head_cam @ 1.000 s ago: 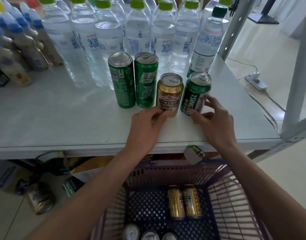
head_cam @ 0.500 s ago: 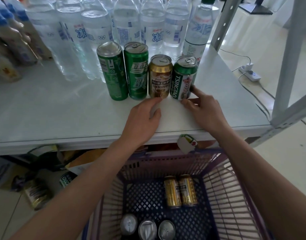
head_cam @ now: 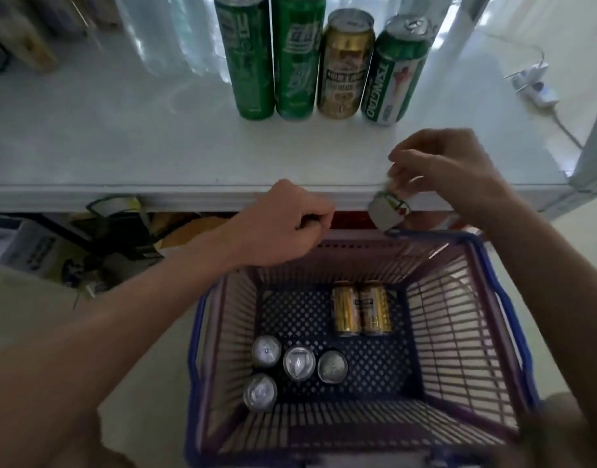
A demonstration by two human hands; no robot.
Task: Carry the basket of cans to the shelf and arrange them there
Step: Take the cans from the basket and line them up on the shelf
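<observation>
Both hands have left the shelf row — left hand (head_cam: 283, 224) loosely curled, right hand (head_cam: 442, 167) half-closed, both empty. Below them in the basket (head_cam: 513, 332), two gold cans (head_cam: 361, 307) lie pointing away, nearer the left hand.

Both forearms bare to frame edge; left hand (head_cam: 283, 228), right hand (head_cam: 449, 167) ungloved.

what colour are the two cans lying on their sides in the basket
Gold with a dark label band; the two cans lie side by side on the basket floor, clearest in the head view.
</observation>
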